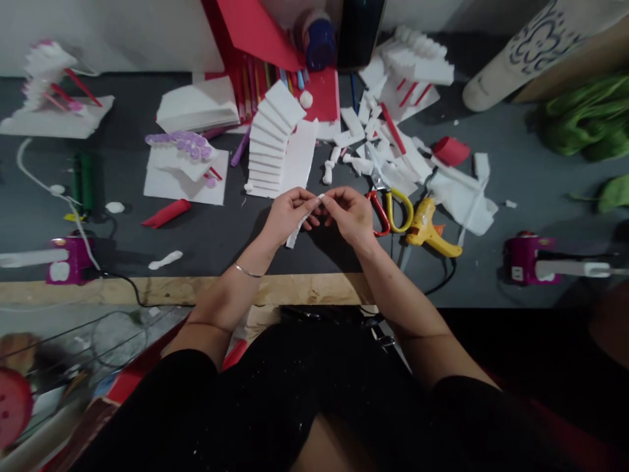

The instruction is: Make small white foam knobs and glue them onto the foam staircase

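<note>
A narrow white strip that looks like paper is pinched at its upper end by both hands. My left hand grips it between thumb and forefinger, and the strip's loose end hangs below that hand. The thumb and forefinger of my right hand close on the tip, touching my left fingertips. Just beyond my left hand lies a fanned stack of white stepped pieces on a white sheet. Beside my right hand are scissors with one red and one yellow handle loop.
A yellow glue gun lies right of the scissors among white scraps. White models with red posts stand around the table. Purple clamps sit at both sides. A blue-capped bottle and a patterned tumbler are at the back.
</note>
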### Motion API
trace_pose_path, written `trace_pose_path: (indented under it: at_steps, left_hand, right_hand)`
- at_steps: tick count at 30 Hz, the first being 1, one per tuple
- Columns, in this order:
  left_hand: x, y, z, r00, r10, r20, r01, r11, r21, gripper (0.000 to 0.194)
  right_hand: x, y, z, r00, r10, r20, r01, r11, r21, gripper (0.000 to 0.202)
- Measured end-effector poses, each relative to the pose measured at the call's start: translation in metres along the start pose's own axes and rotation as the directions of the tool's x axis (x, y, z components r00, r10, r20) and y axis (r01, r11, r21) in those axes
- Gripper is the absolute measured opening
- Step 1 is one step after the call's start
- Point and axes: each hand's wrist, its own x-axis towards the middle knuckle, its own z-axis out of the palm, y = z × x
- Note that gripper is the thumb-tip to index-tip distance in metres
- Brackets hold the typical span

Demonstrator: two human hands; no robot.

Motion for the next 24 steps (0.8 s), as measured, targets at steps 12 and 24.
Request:
trace_pose_path:
  at_steps: [12, 24]
  left_hand:
    - [-0.01, -0.003, 0.002, 0.985, 0.168, -0.034, -0.168, 0.986, 0.001, 0.032]
    - [-0.012, -0.01, 0.011, 0.977, 0.201, -0.065, -0.205, 0.977, -0.066, 0.027]
  right_hand:
    - [-0.006, 0.002, -0.005, 0.985, -0.167, -0.041, 0.16, 0.978, -0.134, 0.031]
    - [-0.002, 0.012, -0.008, 0.894, -0.445, -0.046, 0.382, 0.814, -0.437, 0.03]
